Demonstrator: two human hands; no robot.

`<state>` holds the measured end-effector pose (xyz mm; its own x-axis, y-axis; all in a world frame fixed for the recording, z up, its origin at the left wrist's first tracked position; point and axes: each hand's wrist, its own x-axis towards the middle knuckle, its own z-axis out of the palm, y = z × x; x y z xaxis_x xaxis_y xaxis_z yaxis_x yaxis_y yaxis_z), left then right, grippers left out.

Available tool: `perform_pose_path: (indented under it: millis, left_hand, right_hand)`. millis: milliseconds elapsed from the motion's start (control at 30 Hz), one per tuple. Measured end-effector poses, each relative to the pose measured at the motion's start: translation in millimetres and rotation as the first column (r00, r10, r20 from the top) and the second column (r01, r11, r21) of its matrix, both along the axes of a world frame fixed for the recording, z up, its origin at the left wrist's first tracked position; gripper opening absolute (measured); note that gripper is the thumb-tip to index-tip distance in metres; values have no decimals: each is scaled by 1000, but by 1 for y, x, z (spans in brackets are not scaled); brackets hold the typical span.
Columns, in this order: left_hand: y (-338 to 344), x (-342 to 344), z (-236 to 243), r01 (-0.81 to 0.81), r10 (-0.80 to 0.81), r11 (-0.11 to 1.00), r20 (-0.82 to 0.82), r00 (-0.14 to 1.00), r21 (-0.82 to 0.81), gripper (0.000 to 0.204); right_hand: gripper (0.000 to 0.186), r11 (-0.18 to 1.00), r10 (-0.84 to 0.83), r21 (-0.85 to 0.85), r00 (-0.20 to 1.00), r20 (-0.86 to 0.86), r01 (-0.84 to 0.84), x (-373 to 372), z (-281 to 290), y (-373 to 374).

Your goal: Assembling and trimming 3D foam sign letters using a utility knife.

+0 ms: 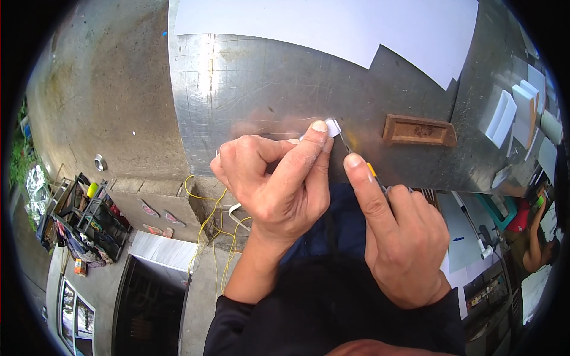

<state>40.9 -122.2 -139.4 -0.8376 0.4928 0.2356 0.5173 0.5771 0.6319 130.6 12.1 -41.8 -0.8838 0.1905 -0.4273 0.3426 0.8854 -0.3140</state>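
Between the thumb and fingers of my left hand (pixel 276 181) is a small white piece (pixel 333 128), its end sticking out past the thumb tip. My right hand (pixel 407 240) is wrapped round a cutter knife (pixel 372 169) with a yellow part on its body, the index finger stretched along the top. The thin blade points up and left, its tip at the edge of the white piece; whether it cuts in is too small to tell. Both hands are over the near edge of a scratched metal tabletop (pixel 255 77). Most of the knife handle is hidden in my palm.
Large white sheets (pixel 332 26) lie across the far side of the table. A brown rectangular block (pixel 418 130) rests right of the knife. White blocks and offcuts (pixel 502 115) sit at the far right. A yellow cord (pixel 205 225) hangs at left. Another person (pixel 537 246) is at the right rim.
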Motion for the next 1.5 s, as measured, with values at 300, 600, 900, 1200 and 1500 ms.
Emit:
perform_pose_path:
  millis: [300, 600, 900, 1200, 1500]
  left_hand:
    - [2, 0, 3, -10, 10, 1000, -1, 1000, -9, 28]
    - [-3, -3, 12, 16, -11, 997, 81, 997, -69, 27]
    - [0, -17, 66, -138, -6, 971, 598, 801, 195, 10]
    - [31, -9, 253, -374, -584, 695, 785, 204, 614, 37]
    - [101, 1, 288, -387, -816, 514, 575, 55, 766, 31]
  right_hand:
    - [62, 999, -13, -30, 1000, 12, 14, 6, 3, -1]
    - [74, 950, -253, -230, 950, -182, 210, 44, 11, 6]
    - [70, 916, -398, -132, 902, -167, 379, 83, 48, 38]
    - [68, 926, -377, -61, 907, -189, 372, 99, 37, 86]
    - [27, 965, -232, -187, 931, -282, 184, 100, -22, 130]
